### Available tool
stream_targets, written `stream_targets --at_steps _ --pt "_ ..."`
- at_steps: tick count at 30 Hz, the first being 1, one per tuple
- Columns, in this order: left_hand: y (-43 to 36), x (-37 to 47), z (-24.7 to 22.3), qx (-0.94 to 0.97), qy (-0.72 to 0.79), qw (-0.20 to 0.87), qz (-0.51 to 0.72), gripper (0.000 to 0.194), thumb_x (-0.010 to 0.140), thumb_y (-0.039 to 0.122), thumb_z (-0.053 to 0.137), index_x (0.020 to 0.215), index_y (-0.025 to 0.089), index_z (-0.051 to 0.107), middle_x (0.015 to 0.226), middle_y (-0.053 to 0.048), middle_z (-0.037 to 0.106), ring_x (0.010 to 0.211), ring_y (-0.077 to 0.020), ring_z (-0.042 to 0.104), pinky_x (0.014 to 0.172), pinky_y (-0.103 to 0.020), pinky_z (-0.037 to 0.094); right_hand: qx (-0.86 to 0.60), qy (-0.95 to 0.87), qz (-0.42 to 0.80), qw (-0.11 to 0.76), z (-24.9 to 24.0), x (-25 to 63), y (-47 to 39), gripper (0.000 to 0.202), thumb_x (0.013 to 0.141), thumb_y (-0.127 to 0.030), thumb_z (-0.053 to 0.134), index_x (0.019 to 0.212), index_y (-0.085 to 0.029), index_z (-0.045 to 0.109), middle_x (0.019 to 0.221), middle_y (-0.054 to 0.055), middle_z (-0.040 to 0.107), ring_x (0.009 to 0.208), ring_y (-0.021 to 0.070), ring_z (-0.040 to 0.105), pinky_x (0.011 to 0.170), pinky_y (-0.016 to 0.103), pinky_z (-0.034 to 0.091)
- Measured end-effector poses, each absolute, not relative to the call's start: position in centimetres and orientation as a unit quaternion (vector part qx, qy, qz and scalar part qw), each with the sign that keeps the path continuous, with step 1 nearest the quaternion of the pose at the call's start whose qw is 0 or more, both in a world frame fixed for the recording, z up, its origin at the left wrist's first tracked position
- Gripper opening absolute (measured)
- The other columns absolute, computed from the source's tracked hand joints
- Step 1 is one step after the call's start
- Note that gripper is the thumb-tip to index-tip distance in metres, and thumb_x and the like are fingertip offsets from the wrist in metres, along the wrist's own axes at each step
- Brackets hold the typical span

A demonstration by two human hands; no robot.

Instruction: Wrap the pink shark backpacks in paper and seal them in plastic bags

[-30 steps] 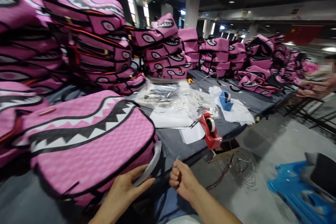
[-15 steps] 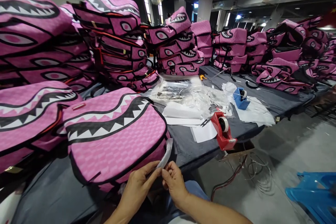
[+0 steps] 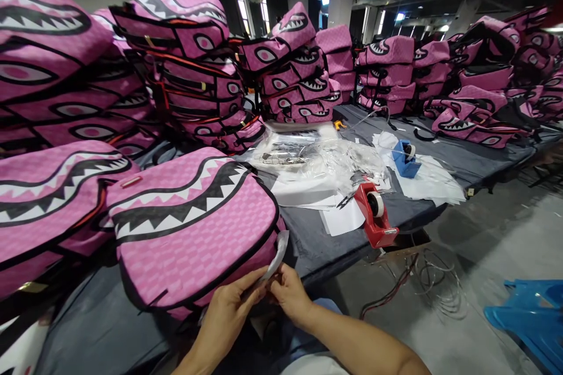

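Observation:
A pink backpack (image 3: 197,234) with a black-and-white toothed mouth print lies on the dark table cloth in front of me. At its lower right corner, my left hand (image 3: 235,304) pinches a thin whitish strip (image 3: 278,255) that curves upward beside the bag. My right hand (image 3: 288,293) touches the left one, its fingers pressed together near the strip's lower end; what they hold is hidden. Another pink backpack (image 3: 48,205) rests to the left.
Stacks of pink backpacks (image 3: 197,76) line the table's back. Right of the near bag are clear plastic bags (image 3: 325,155), white papers (image 3: 343,218), a red tape dispenser (image 3: 373,217) and a blue one (image 3: 405,158). A blue stool (image 3: 528,310) stands on the floor.
The view has shifted slightly. My right hand has moved a little up and left, closer against my left fingers; the strip is still in my left hand.

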State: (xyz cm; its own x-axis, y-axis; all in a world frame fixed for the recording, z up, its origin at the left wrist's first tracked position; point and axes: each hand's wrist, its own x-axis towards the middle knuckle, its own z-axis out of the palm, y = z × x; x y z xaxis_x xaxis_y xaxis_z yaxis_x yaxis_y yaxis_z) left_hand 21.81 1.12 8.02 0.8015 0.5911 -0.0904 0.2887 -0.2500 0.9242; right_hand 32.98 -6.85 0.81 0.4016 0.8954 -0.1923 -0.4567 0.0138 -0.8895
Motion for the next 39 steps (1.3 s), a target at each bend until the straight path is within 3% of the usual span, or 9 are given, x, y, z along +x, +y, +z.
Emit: stream_targets --at_steps 7,12,19,22,25,28,34,37,39 --pt "0.6 22.0 8.1 0.805 0.262 0.506 0.164 0.039 0.085 0.05 0.064 0.114 0.027 0.077 0.107 -0.002 0.08 0.088 -0.0261 0.078 0.082 -0.033 0.064 -0.499 -0.118 0.519 0.684 1.6 33.2 -8.7 0.053 0.06 -0.049 0.087 0.089 -0.02 0.054 0.054 -0.013 0.049 0.039 0.002 0.033 0.038 0.016 0.018" --pt "0.8 21.9 7.2 0.84 0.224 0.419 0.261 0.036 0.088 0.052 0.063 0.11 0.029 0.078 0.134 -0.008 0.069 0.118 -0.0277 0.069 0.096 -0.038 0.059 -0.226 -0.081 0.715 0.656 2.6 33.5 -10.8 0.035 0.069 -0.03 0.084 0.086 -0.021 0.055 0.044 -0.016 0.035 0.039 0.0029 0.012 0.039 0.016 0.005" --pt "0.6 21.5 7.4 0.854 0.262 0.403 0.199 0.037 0.094 0.046 0.06 0.124 0.025 0.065 0.114 -0.005 0.078 0.096 -0.0213 0.076 0.083 -0.029 0.062 -0.036 -0.043 0.747 0.662 2.3 33.7 -9.6 0.016 0.079 -0.017 0.072 0.094 -0.019 0.066 0.044 -0.015 0.032 0.039 0.0016 0.009 0.039 0.013 0.007" --pt "0.4 21.4 6.4 0.932 0.173 0.246 0.201 0.034 0.103 0.028 0.042 0.126 0.022 0.066 0.1 -0.004 0.08 0.082 -0.0171 0.077 0.072 -0.022 0.059 -0.058 -0.045 0.706 0.704 1.6 34.9 -9.8 0.025 0.078 -0.019 0.074 0.102 -0.022 0.068 0.047 -0.015 0.036 0.04 0.0016 0.01 0.039 0.012 0.008" --pt "-0.4 21.1 4.6 0.959 0.061 -0.015 0.277 0.051 0.097 0.006 0.034 0.141 0.017 0.056 0.13 -0.013 0.071 0.113 -0.0204 0.07 0.1 -0.032 0.052 -0.121 -0.056 0.69 0.711 1.0 36.1 -10.8 0.035 0.077 -0.027 0.078 0.11 -0.024 0.066 0.047 -0.015 0.037 0.039 0.0022 0.012 0.038 0.013 0.009" --pt "-1.8 20.3 3.7 0.953 0.041 -0.133 0.27 0.047 0.095 0.006 0.034 0.132 0.012 0.064 0.155 -0.015 0.049 0.144 -0.0262 0.044 0.125 -0.045 0.024 -0.219 -0.066 0.666 0.71 0.4 37.1 -11.8 0.048 0.075 -0.037 0.079 0.118 -0.022 0.064 0.046 -0.015 0.037 0.038 0.0026 0.015 0.037 0.014 0.012" --pt "-1.1 16.5 8.7 0.929 0.035 -0.083 0.359 0.04 0.097 0.019 0.053 0.136 0.023 0.062 0.16 -0.005 0.044 0.148 -0.0227 0.039 0.129 -0.043 0.016 -0.511 -0.115 0.486 0.7 0.3 39.3 -11.1 0.06 0.069 -0.045 0.083 0.117 -0.017 0.061 0.073 -0.001 0.068 0.049 0.009 0.054 0.038 0.017 0.033" --pt "3.1 15.4 11.9 0.834 0.302 0.014 0.462 0.057 0.091 0.021 0.066 0.146 0.023 0.05 0.161 -0.011 0.041 0.149 -0.0282 0.036 0.127 -0.051 0.021 -0.535 -0.154 0.466 0.687 0.8 39.8 -8.7 0.058 0.066 -0.043 0.083 0.114 -0.018 0.063 0.088 0.003 0.071 0.067 0.0145 0.063 0.049 0.022 0.046" --pt "6.1 15.7 12.8 0.686 0.524 0.209 0.46 0.077 0.085 0.034 0.074 0.15 0.012 0.04 0.162 -0.022 0.033 0.152 -0.0377 0.027 0.125 -0.059 0.021 -0.538 -0.168 0.486 0.668 1.1 39.5 -6.9 0.049 0.065 -0.041 0.081 0.106 -0.018 0.066 0.077 -0.001 0.067 0.06 0.0118 0.056 0.048 0.021 0.043"
